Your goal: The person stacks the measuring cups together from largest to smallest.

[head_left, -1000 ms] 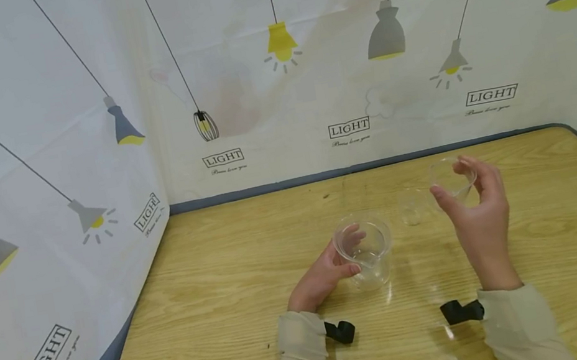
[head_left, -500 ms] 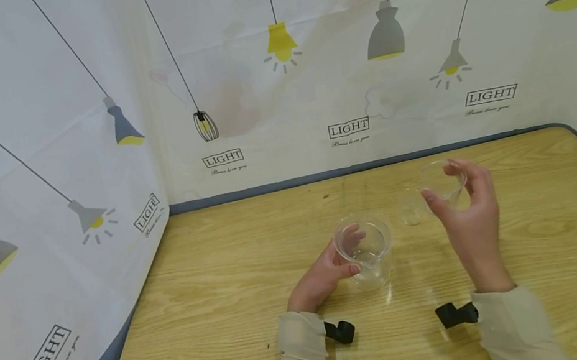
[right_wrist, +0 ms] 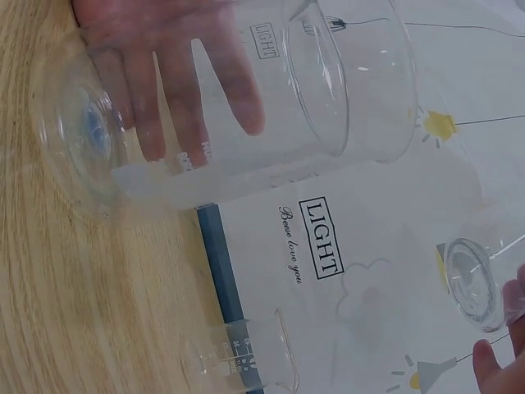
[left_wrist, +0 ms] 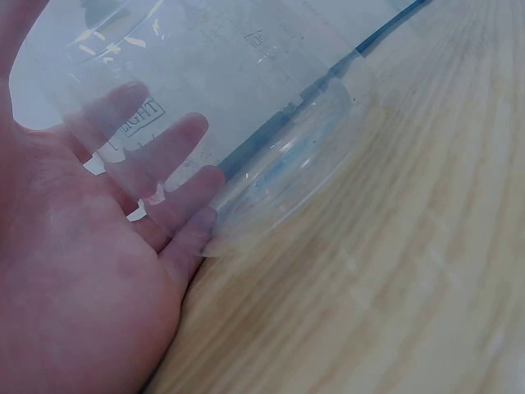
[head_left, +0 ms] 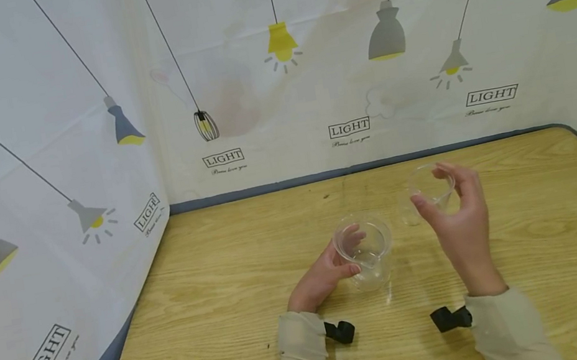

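The left hand (head_left: 322,276) is gripping a large, clear, cylindrical beaker (head_left: 373,270) standing on the yellowish wooden table (head_left: 197,282); the right hand (head_left: 463,218) is holding up a smaller, clear, round-rimmed vessel (head_left: 431,187) nearby.

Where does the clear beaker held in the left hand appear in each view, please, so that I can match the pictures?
Head: the beaker, held by the left hand, is right of centre, below mid-height.
Left wrist: the beaker spans the upper left and centre.
Right wrist: the beaker appears sideways across the top, mostly left of centre.
Shared landmark: the dark blue strip along the table's back edge.
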The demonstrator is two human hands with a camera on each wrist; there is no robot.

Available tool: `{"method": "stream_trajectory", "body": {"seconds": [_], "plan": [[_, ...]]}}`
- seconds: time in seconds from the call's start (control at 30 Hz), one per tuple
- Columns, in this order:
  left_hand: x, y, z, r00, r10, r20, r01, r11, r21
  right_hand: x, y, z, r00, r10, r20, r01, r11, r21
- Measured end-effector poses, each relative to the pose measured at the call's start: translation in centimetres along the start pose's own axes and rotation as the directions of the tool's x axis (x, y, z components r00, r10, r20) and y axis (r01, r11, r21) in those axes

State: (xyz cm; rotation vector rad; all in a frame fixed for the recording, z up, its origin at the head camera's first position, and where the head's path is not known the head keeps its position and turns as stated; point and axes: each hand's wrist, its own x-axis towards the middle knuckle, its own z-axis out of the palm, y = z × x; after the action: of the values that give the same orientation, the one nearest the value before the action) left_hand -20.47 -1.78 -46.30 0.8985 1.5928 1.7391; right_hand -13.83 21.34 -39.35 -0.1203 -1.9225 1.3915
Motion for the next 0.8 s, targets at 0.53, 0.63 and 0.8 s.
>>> {"method": "stream_trajectory", "body": {"seconds": [0.53, 0.63, 0.8], "plan": [[0.0, 0.0, 0.1, 1.0, -0.012, -0.01, 0.012, 1.0, -0.001, -0.3, -0.9, 0.3, 1.0, -0.005, 0.028, 0.005, 1.0, -0.008], [0.0, 0.0, 0.1, 1.0, -0.013, -0.022, 0.013, 1.0, -0.006, -0.5, -2.2, 0.4, 0.999, -0.009, 0.032, 0.009, 1.0, -0.005], [-0.1, 0.1, 0.2, 0.999, -0.014, -0.03, 0.014, 1.0, -0.006, -0.9, -4.1, 0.6, 0.999, -0.018, 0.041, 0.018, 1.0, -0.008]]}}
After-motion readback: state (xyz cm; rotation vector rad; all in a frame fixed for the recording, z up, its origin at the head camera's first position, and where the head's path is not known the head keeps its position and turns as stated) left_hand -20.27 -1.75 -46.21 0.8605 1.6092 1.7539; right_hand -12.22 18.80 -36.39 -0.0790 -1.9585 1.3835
